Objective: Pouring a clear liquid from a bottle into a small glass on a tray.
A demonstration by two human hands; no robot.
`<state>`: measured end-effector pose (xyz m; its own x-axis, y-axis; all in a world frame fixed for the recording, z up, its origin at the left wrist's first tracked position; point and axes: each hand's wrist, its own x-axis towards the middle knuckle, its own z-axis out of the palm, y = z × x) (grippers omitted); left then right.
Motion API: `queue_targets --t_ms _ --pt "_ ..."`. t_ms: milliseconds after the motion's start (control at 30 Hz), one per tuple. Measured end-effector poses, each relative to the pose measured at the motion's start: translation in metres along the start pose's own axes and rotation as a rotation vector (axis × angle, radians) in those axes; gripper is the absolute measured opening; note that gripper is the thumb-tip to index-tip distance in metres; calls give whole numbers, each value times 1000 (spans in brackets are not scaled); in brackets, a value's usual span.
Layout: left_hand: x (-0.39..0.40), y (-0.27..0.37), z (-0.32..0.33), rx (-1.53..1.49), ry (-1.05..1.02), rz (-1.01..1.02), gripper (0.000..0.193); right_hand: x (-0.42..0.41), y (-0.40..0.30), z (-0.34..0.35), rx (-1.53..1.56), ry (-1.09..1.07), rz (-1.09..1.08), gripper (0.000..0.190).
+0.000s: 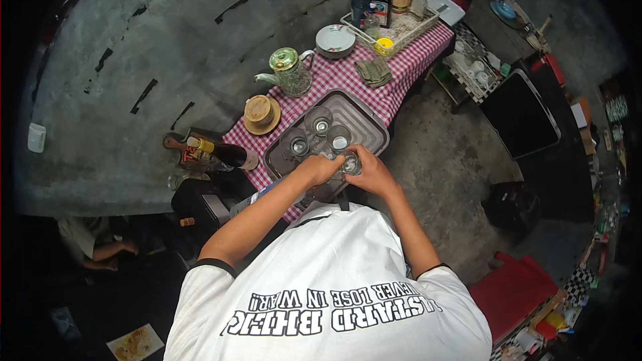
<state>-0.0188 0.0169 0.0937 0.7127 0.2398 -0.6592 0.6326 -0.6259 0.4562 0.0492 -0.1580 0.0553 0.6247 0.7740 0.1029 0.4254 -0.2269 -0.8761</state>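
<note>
Near the front right edge of a brown patterned tray (368, 128), my right hand (370, 173) is closed around the side of a clear drinking glass (351, 163). My left hand (323, 168) is at the left of the same glass, its thumb at the rim; its fingers are partly hidden, so I cannot tell whether it grips anything. Beyond stand more clear glasses on the tray: one just ahead (338, 138), one farther back (319, 121) and one at the left (296, 143). The tray surface around them looks wet.
The tray lies on a red checked cloth (411, 70). Behind it stand a green enamel pot (296, 75), stacked plates (336, 40), a folded cloth (373, 71) and a basket (426, 27) with several bottles. At left are a wooden lidded container (261, 113) and a dark bottle (225, 154). Another person's arm (108, 250) shows far left.
</note>
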Motion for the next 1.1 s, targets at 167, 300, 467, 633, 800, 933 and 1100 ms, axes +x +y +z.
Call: queue_targets --t_ms 167,300,467,633,800,933,1100 --pt "-4 -7 3 12 -40 85 80 -17 -9 9 -19 77 44 61" --pt "-17 -5 -3 -31 -56 84 76 -23 -18 12 -5 121 63 61" --pt "-28 -13 -11 -91 -43 118 70 -18 -37 12 43 103 86 61" --pt "-41 -22 -24 -134 85 259 63 -7 -49 13 134 86 101 60" --pt "-41 -45 -26 4 333 605 55 10 -58 6 280 78 106 60" --pt "-42 -70 -29 204 572 728 27 27 -60 -6 242 87 74 60" --pt "-31 -108 -15 -139 647 610 24 45 -62 -17 239 48 73 59"
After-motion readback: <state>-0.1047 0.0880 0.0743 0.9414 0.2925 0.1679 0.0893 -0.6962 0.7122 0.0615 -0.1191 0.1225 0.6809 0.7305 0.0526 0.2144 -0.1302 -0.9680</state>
